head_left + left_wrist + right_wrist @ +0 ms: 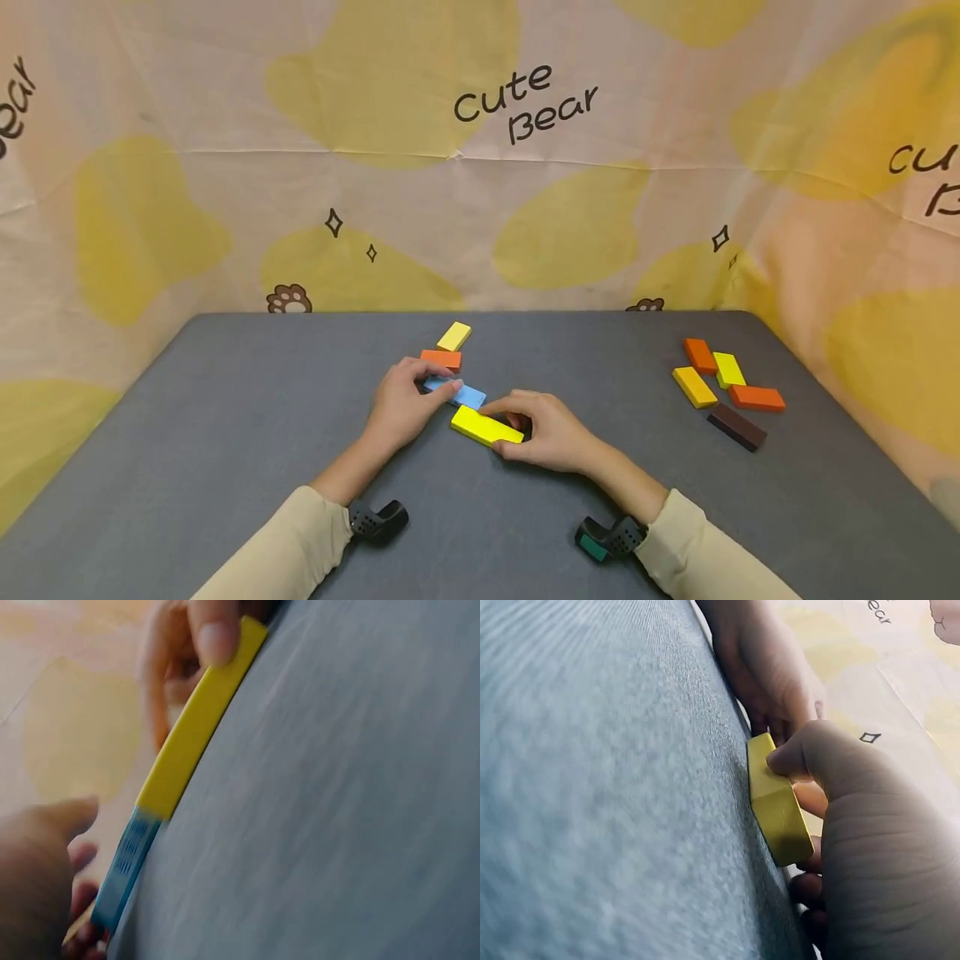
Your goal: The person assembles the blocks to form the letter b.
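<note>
We see the right hand [543, 433] holding a bright yellow rectangular block [474, 425] between thumb and fingers on the grey tabletop [225, 433], its left end just beside a light-blue rectangular block [469, 396]. The left hand [399, 406] curves over that second block; we cannot tell whether its fingers grip.

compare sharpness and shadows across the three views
Head view: evenly lit, held yellow block crisp; left wrist view: soft throughout, left hand and tabletop blurred; right wrist view: dark shadow on the tabletop beside that block.
</note>
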Available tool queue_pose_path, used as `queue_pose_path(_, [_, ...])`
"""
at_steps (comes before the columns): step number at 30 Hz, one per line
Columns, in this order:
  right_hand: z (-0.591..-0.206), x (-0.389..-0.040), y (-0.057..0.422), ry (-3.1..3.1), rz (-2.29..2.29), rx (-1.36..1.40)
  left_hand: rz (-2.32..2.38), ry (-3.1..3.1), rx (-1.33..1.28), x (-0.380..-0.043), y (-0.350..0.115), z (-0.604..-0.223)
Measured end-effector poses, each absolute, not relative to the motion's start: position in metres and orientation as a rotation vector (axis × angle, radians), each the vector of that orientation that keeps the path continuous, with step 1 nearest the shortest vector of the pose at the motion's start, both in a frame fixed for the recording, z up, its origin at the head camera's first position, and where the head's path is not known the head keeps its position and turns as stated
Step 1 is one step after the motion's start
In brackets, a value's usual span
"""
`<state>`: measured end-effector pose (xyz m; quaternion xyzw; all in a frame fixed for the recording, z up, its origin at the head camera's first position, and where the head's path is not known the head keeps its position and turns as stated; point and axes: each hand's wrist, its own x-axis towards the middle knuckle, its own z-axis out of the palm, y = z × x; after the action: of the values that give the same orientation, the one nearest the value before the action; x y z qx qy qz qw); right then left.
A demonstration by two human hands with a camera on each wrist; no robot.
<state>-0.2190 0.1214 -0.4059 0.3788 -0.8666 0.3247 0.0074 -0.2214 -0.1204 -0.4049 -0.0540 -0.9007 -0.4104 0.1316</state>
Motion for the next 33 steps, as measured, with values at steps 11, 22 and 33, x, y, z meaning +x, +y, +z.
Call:
queue_pose_path(11, [-0.410, -0.220, 0.118, -2.637, 0.929, 1.264, -1.157, -2.713, -0.054, -0.220, -0.109, -0.402])
queue_pose_path(22, [-0.404, -0.212, 0.117, -2.744, 0.914, 1.207, -1.306, -2.720, -0.166, -0.227, -0.114, -0.402])
queue_pose_path(33, [-0.404, -0.212, 0.122, -2.699, 0.888, 1.275, -1.285, -2.753, -0.261, -0.232, -0.114, -0.399])
